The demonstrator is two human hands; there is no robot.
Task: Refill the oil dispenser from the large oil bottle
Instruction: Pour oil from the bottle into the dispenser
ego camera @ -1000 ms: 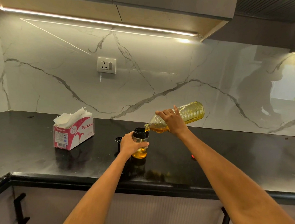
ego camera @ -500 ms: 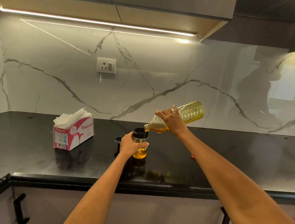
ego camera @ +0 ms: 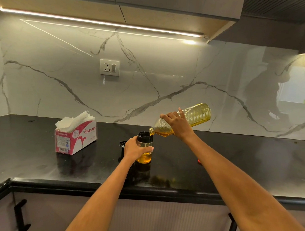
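A small glass oil dispenser (ego camera: 145, 157) with a black open rim stands on the black counter (ego camera: 233, 162), its lower part filled with amber oil. My left hand (ego camera: 135, 149) grips it around the middle. My right hand (ego camera: 178, 124) holds the large clear oil bottle (ego camera: 199, 114) by its shoulder, tilted neck-down to the left. The bottle's open mouth sits right over the dispenser's rim. Yellow oil pools toward the bottle's neck.
A black lid (ego camera: 122, 144) lies just left of the dispenser, partly behind my left hand. A red and white tissue box (ego camera: 75, 140) stands further left. A small red cap (ego camera: 199, 161) peeks out beside my right forearm. Marble wall with a socket (ego camera: 109, 67) rises behind.
Almost nothing has moved; both hands keep their hold and the bottle stays tilted over the dispenser.
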